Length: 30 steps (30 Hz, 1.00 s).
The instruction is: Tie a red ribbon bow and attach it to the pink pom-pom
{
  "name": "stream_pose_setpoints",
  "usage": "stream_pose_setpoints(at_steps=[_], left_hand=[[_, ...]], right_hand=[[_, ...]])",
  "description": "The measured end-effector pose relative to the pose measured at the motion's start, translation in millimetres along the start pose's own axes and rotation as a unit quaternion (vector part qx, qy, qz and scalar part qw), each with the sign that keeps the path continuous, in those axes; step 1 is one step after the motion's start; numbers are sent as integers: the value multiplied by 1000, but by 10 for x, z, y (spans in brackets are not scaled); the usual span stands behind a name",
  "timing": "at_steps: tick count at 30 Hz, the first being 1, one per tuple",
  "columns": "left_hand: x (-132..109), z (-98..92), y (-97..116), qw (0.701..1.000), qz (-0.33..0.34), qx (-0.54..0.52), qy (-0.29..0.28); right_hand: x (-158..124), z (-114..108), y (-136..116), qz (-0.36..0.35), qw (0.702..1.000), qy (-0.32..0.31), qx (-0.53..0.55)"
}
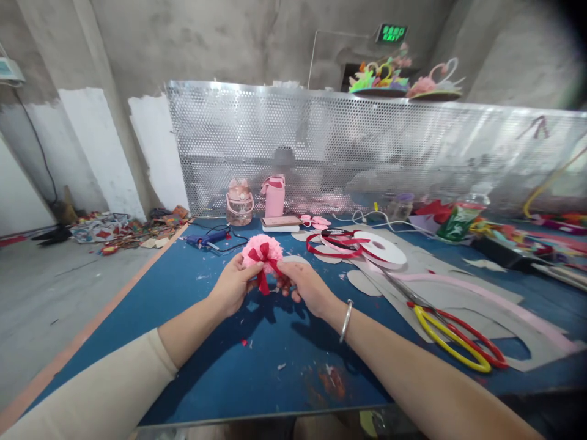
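A fluffy pink pom-pom (274, 245) with a red ribbon bow (263, 256) on its front is held up above the blue table (206, 373). My left hand (232, 284) pinches its lower left side, thumb at the bow. On the other side, my right hand (307, 282) has thumb and fingers closed on the red ribbon at the bow's right; its other fingers curl below. The ribbon tail hangs down between both hands. A silver bangle (347, 321) circles my right wrist.
Scissors (452, 330) with red and yellow handles lie at right on grey cardboard (481, 293). Ribbon spools (380, 249) lie beyond my right hand. A blue glue gun (206, 239) rests at the back left. Behind stand two pink bottles (275, 198) and a perforated metal panel (321, 134).
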<state>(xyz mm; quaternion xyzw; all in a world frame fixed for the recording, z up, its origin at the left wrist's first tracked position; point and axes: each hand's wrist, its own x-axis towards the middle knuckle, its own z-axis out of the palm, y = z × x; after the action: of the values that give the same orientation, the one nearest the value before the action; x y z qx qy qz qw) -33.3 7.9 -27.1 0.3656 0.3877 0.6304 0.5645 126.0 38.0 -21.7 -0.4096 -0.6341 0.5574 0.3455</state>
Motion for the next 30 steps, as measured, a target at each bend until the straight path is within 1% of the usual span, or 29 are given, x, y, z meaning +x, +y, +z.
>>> stream_pose_setpoints(at_steps=[2,4,8,11,15,20,22,26,28,30], left_hand=[[-12,11,8,1000,-6,-1,-8],[-20,22,15,1000,-10,-1,-13],[-20,45,27,1000,-6,-5,-12],[-11,55,35,1000,6,-7,4],[1,56,39,999,21,-7,24],[10,44,61,999,26,4,25],[7,31,80,999,29,15,17],[-32,17,86,998,19,52,-28],[-60,21,63,996,6,72,-50],[-79,27,31,994,-5,93,-64]], right_hand=[[5,10,2,-13,1000,15,-2],[3,39,13,-22,1000,17,-11],[-11,99,45,-33,999,-2,-28],[-11,117,74,-33,999,-12,-37],[-3,121,114,-26,999,-19,-43],[-4,75,86,-20,997,-50,-56],[7,17,38,-28,997,-46,-55],[48,-90,-46,-66,996,31,-42],[60,-98,-53,-68,996,35,-46],[62,-75,-38,-54,997,19,-53]])
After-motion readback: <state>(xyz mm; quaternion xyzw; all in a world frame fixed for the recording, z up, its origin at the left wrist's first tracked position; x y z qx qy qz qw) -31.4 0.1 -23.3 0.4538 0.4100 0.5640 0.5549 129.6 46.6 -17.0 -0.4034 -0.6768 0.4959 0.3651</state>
